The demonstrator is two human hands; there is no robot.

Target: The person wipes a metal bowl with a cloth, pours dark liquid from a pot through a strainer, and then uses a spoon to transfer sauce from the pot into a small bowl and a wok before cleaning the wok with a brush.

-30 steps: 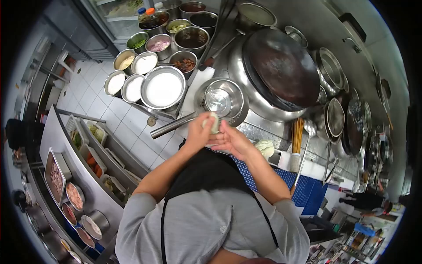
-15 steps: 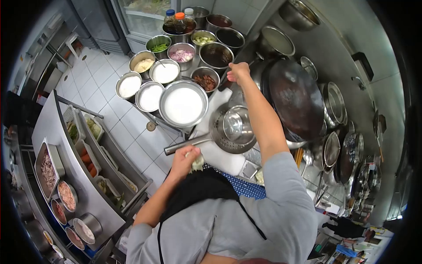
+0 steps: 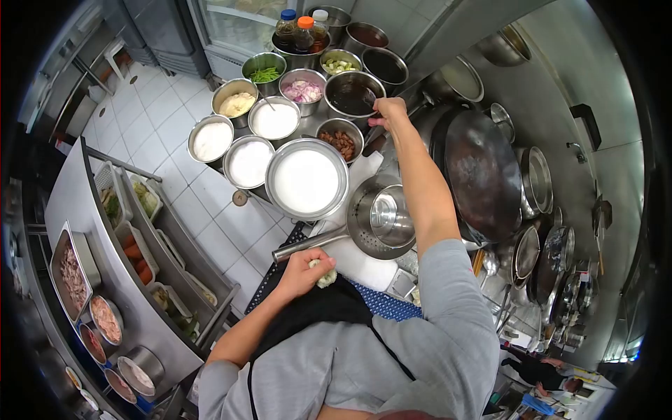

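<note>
In the head view my left hand [image 3: 308,273] is closed around a crumpled pale cloth [image 3: 327,278], just in front of the black apron. My right hand [image 3: 389,113] reaches far forward to the rim of a steel pot of dark sauce [image 3: 346,94]. Its fingers are closed at a small shiny utensil [image 3: 368,100] that dips into the sauce; its exact kind cannot be made out. Between my arms sits a perforated steel strainer [image 3: 363,220] with a long handle, and a steel bowl [image 3: 387,213] rests in it.
A large pan of white powder [image 3: 305,180] stands left of the strainer. Beyond it are several steel pots, including sliced red onion [image 3: 302,90] and brown pieces [image 3: 339,143]. A big dark wok [image 3: 483,175] leans at right. A steel counter [image 3: 105,252] with meat trays lies left.
My right hand has shifted slightly right at the sauce pot. My left hand has turned and closed more around the cloth. The whole view has shifted a little.
</note>
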